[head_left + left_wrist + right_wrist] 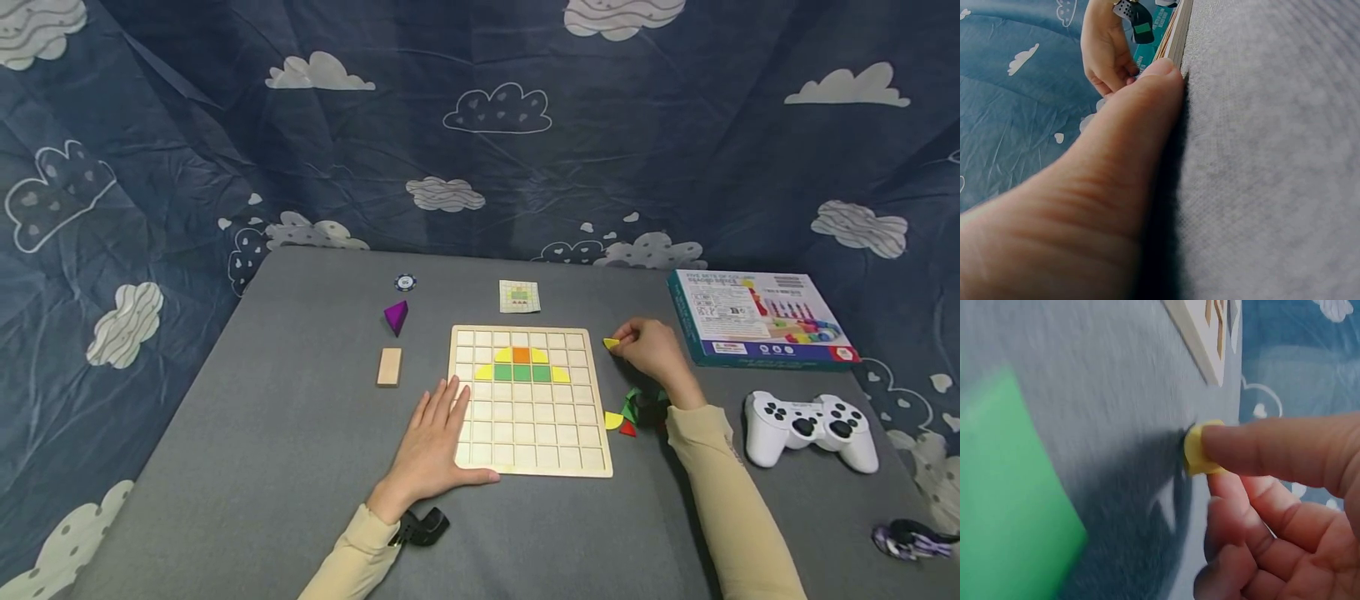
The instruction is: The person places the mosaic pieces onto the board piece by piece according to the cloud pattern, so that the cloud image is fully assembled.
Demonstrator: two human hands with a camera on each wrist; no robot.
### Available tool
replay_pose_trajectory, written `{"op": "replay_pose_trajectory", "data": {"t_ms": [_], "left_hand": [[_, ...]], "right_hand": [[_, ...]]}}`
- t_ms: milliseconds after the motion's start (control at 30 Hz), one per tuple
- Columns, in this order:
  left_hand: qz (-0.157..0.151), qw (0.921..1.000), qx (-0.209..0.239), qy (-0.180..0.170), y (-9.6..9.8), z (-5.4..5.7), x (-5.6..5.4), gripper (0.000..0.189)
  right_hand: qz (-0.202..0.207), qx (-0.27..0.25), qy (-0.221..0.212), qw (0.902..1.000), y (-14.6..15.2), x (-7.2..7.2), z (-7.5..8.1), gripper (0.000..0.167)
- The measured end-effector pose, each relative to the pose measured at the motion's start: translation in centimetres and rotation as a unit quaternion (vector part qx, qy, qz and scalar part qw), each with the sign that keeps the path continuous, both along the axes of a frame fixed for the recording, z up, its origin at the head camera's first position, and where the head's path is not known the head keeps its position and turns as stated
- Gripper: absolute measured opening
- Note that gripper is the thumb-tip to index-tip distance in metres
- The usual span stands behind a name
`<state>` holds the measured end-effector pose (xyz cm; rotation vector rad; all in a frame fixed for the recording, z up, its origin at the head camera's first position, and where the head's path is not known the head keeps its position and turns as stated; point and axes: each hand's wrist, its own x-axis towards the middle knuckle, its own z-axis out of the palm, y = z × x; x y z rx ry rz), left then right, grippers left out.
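A wooden grid board [534, 437] lies on the grey table, with yellow, orange and green tiles [522, 372] set in its upper rows. My left hand [431, 446] rests flat at the board's lower left corner, fingers straight and spread, thumb along the near edge. Beyond the board's right side, my right hand [651, 354] pinches a small yellow tile [1196, 450] between thumb and fingers, just over the table. Loose tiles lie below that hand: a yellow quarter-round tile [613, 420], a red triangle [627, 428] and green pieces [630, 406], partly hidden by the wrist camera.
Behind the board lies a pattern card [519, 297]. To its left are a poker chip [405, 282], a purple pyramid [396, 317] and a wooden block [389, 367]. On the right sit a game box [761, 317], a white game controller [810, 429] and a purplish object [909, 540].
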<state>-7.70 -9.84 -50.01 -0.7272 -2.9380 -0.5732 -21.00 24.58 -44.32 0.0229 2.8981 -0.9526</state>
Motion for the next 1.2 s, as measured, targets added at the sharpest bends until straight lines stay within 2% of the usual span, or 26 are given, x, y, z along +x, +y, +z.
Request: {"op": "replay_pose_trajectory", "data": {"t_ms": [167,300,467,633,867,1200], "left_hand": [[-0.001,1.0000,0.002,0.000,-0.1,0.0,0.1,0.123],[0.002,1.0000,0.000,-0.002,-0.1,0.1,0.1,0.123],[0.003,1.0000,-0.004,-0.004,0.0,0.2,0.0,0.123],[0.001,1.0000,-0.006,0.005,0.0,0.1,0.0,0.123],[0.001,0.9999,-0.013,-0.001,0.0,0.1,0.0,0.123],[0.001,0.9999,-0.014,0.001,0.0,0.1,0.0,0.122]], "right_hand": [[0.005,-0.032,0.041,0.9986,-2.2,1.2,0.0,0.017],[0.036,-0.076,0.055,0.9949,-5.1,2.4,0.1,0.015],[0.075,-0.125,0.040,0.9885,-9.0,3.7,0.3,0.014],[0.107,-0.157,0.017,0.9817,-12.2,4.5,-0.2,0.013],[0.134,-0.132,0.021,0.9819,-15.1,4.9,-0.8,0.014],[0.132,-0.086,0.013,0.9875,-16.4,5.1,-0.7,0.013]]}}
